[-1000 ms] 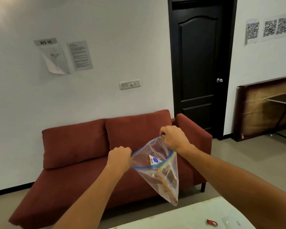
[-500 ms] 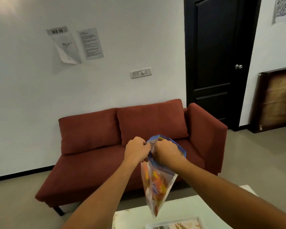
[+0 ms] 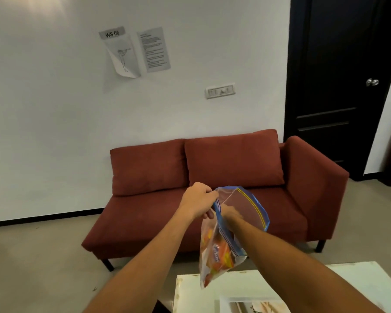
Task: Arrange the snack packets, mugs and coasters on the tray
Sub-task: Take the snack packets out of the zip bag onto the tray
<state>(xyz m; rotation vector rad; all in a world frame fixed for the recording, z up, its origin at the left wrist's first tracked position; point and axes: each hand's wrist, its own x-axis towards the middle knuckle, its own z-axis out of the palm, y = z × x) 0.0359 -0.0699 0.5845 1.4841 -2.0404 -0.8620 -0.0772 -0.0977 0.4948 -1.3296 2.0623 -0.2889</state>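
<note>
A clear zip bag [image 3: 246, 206] with a blue seal hangs open above the near table, in front of me. Orange snack packets [image 3: 219, 256] fill its lower half. My left hand [image 3: 198, 199] pinches the bag's left rim and holds it up. My right hand [image 3: 230, 214] is pushed down through the mouth of the bag; its fingers are blurred behind the plastic, so what they touch is unclear. The pale edge of a tray [image 3: 246, 299] with a printed inside shows at the bottom of the view. No mugs or coasters are in view.
The white table [image 3: 359, 281] fills the lower right, just under the bag. Beyond it a red sofa [image 3: 145, 213] stands against the white wall. A dark door [image 3: 339, 86] is at the right. Grey floor lies to the left.
Both hands first pulled the bag's mouth apart, then met at the rim. Now my right hand has gone inside the bag while my left keeps the rim. My view has turned left and down.
</note>
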